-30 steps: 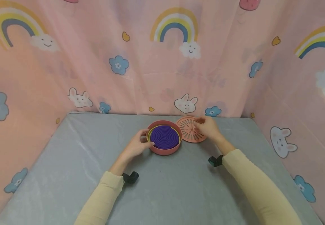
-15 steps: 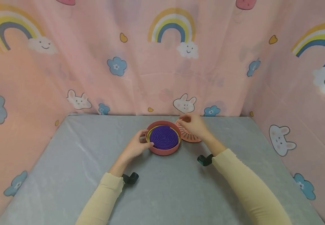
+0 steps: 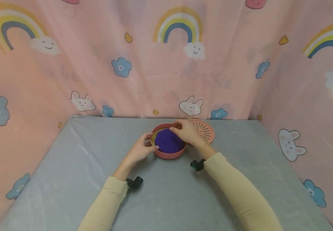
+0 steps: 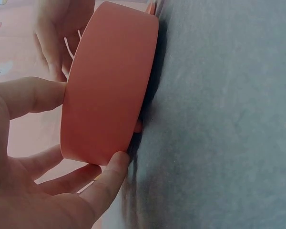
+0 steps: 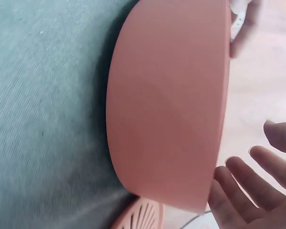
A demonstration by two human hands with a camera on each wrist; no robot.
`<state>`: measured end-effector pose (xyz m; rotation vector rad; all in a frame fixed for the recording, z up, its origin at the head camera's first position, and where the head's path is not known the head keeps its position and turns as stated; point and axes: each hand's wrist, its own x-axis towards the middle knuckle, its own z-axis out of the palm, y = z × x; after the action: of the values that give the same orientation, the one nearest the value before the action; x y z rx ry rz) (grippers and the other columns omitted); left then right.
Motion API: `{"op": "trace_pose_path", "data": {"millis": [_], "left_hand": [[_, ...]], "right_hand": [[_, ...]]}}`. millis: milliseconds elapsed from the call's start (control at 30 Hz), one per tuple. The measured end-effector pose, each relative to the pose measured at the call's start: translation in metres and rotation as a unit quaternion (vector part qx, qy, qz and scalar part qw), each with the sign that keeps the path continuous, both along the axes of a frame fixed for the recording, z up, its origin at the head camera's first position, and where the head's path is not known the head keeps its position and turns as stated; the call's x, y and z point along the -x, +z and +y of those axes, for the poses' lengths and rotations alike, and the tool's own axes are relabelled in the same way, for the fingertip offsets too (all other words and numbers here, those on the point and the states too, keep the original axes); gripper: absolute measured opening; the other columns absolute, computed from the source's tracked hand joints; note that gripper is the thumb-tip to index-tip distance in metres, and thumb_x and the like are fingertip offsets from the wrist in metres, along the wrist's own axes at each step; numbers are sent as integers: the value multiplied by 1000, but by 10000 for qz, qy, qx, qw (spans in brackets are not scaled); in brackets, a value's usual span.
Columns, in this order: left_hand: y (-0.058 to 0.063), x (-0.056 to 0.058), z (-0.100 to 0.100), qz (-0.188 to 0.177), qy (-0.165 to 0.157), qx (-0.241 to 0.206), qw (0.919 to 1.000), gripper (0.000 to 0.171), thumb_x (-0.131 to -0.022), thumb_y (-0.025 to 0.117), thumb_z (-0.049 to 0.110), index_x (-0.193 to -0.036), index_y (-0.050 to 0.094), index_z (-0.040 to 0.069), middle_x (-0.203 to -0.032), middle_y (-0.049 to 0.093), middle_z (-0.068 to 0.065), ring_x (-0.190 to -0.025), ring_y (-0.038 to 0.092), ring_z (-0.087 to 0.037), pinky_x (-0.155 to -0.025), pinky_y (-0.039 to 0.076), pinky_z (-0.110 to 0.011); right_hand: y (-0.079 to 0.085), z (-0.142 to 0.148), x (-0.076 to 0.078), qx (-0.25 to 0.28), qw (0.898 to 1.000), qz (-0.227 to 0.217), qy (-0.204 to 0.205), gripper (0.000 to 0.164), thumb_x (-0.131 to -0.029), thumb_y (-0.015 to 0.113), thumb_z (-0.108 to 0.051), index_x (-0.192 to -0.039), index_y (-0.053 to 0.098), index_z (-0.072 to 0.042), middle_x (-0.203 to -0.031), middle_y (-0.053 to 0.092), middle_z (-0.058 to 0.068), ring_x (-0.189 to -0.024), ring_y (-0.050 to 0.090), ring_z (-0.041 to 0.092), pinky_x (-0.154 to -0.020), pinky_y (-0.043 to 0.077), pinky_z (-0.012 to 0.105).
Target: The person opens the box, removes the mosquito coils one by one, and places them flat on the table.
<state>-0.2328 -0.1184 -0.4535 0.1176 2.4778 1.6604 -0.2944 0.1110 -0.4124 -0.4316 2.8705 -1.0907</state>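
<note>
A round pink mosquito-coil holder stands on the table with its top uncovered. Inside lies a purple spiral mosquito coil, a yellow edge showing beneath it at the left. My left hand grips the holder's left side; in the left wrist view, thumb on the rim and fingers around the wall. Over the far right rim is my right hand, thumb near the purple coil. The right wrist view shows its fingers loosely bent, beside the holder wall, with nothing visible between them.
A slotted pink lid lies flat on the table just right of and behind the holder, partly covered by my right hand. The grey-covered table ends at a patterned pink curtain behind and at both sides.
My right hand has moved left from above the slotted lid to over the holder's far right rim, uncovering the lid's right part. My left hand has stayed on the holder.
</note>
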Motion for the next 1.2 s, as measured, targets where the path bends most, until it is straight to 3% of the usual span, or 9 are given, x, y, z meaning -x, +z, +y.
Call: {"op": "trace_pose_path", "data": {"millis": [467,867,1200], "left_hand": [[-5,2,2,71,-119,-173,9998,67,-90,76,18,-149,46,8,-150,46,-20,-134,52,-38,-107,42,-57],[-5,3,-1,96,-134,-290,9994,68,-89,77,19,-149,46,8,-151,45,-21,-134,51,-40,-106,42,-59],[-2,1,-1,46,-114,-314,9994,69,-89,77,19,-149,45,8,-151,45,-21,-134,51,-38,-107,41,-59]], "right_hand": [[-18,-18,6,-276,9992,-166,245,43,-101,65,-28,-136,61,-4,-136,62,16,-130,55,34,-109,42,52],[-24,-24,8,-617,9962,225,577,43,-94,74,-25,-129,66,-2,-127,66,17,-121,58,34,-103,45,50],[-14,-17,8,126,9988,258,406,34,-91,76,-13,-123,69,-3,-123,56,21,-116,57,37,-100,47,52]]}}
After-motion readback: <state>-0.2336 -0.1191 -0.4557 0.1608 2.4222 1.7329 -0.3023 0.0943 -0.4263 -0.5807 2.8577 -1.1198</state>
